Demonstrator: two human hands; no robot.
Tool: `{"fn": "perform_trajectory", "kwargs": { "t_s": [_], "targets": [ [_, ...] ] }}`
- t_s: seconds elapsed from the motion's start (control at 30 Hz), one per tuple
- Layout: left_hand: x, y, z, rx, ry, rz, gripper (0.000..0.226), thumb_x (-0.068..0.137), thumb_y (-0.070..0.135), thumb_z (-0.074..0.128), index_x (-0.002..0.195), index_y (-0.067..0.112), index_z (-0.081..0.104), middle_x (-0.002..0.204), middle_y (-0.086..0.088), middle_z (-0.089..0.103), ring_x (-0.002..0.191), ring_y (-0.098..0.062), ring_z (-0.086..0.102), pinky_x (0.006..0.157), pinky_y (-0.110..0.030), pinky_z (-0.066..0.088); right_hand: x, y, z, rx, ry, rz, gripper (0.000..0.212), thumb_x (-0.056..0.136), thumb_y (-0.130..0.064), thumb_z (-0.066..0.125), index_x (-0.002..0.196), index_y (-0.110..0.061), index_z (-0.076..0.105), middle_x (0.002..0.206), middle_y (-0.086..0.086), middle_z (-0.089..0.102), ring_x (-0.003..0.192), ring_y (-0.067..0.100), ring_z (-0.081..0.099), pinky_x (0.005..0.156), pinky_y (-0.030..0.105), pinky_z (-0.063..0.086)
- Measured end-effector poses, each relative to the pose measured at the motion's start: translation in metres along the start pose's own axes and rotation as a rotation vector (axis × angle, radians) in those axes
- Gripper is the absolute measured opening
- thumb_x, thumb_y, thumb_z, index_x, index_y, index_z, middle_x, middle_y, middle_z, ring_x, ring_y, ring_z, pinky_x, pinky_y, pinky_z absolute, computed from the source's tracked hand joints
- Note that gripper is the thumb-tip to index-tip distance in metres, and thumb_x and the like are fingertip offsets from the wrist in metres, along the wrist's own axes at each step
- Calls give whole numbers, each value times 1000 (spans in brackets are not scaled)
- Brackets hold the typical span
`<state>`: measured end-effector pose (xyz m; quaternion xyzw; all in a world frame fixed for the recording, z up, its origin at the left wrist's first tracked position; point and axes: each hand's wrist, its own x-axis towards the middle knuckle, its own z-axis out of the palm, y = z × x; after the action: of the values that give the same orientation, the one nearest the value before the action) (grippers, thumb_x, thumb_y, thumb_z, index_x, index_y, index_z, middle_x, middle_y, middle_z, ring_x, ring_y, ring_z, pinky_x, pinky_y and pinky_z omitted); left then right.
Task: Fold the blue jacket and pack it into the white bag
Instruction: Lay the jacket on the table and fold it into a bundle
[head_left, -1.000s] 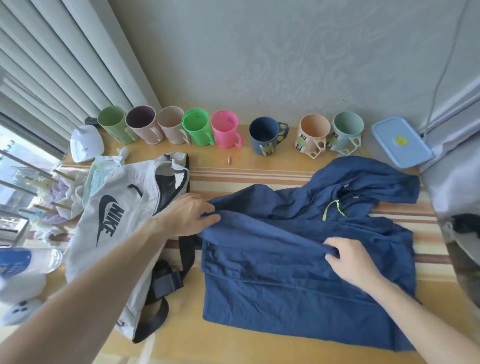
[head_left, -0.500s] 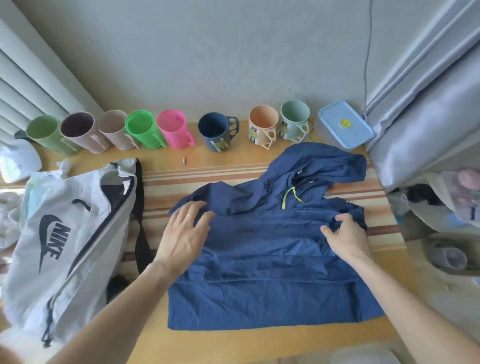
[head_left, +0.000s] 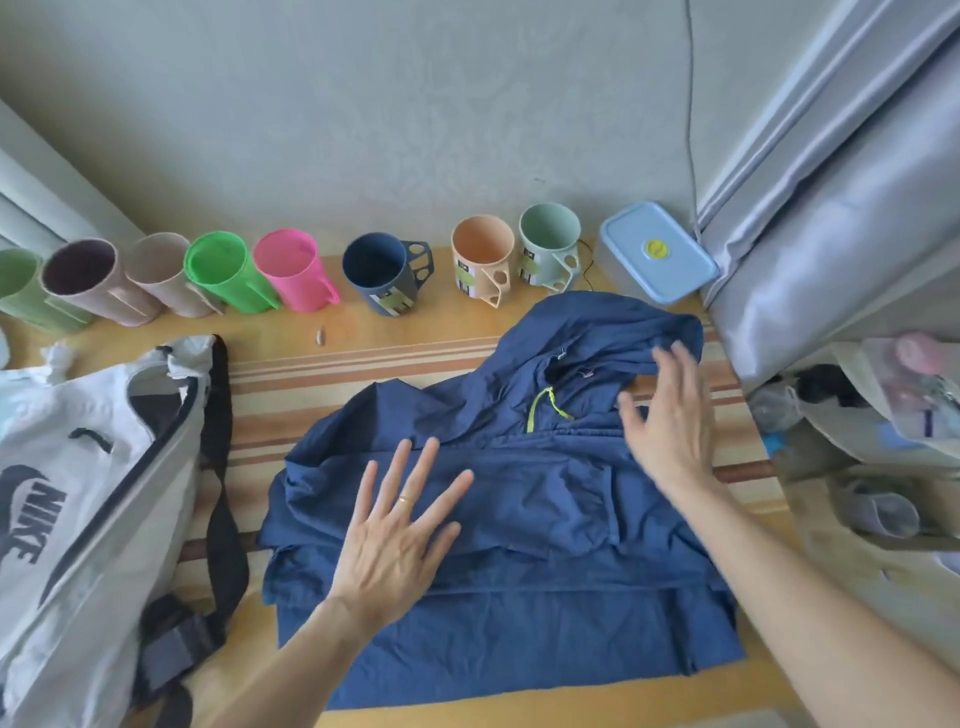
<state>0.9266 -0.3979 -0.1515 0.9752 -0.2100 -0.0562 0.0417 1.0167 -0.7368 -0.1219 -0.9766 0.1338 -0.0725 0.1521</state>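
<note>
Head view: the blue jacket (head_left: 519, 519) lies partly folded on the tabletop (head_left: 291, 358), its hood (head_left: 597, 338) not yet tucked in and reaching toward the far edge. The left hand (head_left: 395, 540) rests flat on the folded body, fingers (head_left: 415, 467) spread wide and gripping nothing. The right hand (head_left: 670, 431) is blurred, its fingers open and loose, nothing held as far as I can tell; the hood sits just beyond its fingertips and the yellow drawcord (head_left: 543, 410) just to their left.

The white bag (head_left: 88, 467) lies well to the left of the left hand's fingers, its black strap (head_left: 223, 493) running between bag and jacket.

Risks, as I judge them: the thin fabric looks slippery, so lifting the flat palm could let the folds spring open. Flipping the hood carelessly could sweep cloth into the mugs (head_left: 488, 265) beyond the right fingers. A loose, wide bundle may snag on the bag's narrow opening or catch the strap
</note>
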Motion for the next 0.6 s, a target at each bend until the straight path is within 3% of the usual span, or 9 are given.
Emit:
{"fn": "perform_trajectory", "kwargs": {
  "t_s": [0.07,0.13,0.2,0.3,0.43,0.6],
  "targets": [
    [9,4,9,15,-25,-16,59,104,57,35,158,48,13,172,-4,6,158,-37,4,122,-65,17,45,6,-2,-78,-16,55,85,84,-20,81,152,3,37,156,29,42,144,47,40,121,53,33],
    [13,5,24,20,-82,-46,60,102,61,32,157,51,10,173,-2,5,158,-37,4,117,-71,20,75,10,2,-175,-107,86,87,84,-18,82,153,0,33,146,29,51,138,46,45,117,51,35],
    [14,5,34,26,-111,-65,61,102,62,30,157,52,8,173,-2,4,158,-36,3,116,-71,23,89,7,1,-155,-149,102,64,90,-13,75,146,-5,44,130,27,64,126,46,55,105,52,47],
    [13,6,24,9,-46,-137,59,103,58,32,158,49,11,173,-3,3,159,-34,0,120,-66,18,82,-10,-17,-19,-27,75,34,93,-8,65,126,-7,64,119,23,72,114,44,63,94,52,54],
    [-5,-8,1,3,113,-245,58,104,46,41,159,38,26,172,-8,11,158,-36,2,123,-64,10,2,-51,-63,159,160,-104,23,88,-12,72,110,-10,69,99,12,77,93,38,72,76,41,52],
    [-16,-38,14,-103,-85,-490,58,102,56,24,159,46,17,173,-4,3,159,-34,-1,122,-67,8,-151,-80,-74,341,3,-375,12,88,-8,74,98,-14,74,91,-3,73,82,18,69,78,27,53]
  ]
}}
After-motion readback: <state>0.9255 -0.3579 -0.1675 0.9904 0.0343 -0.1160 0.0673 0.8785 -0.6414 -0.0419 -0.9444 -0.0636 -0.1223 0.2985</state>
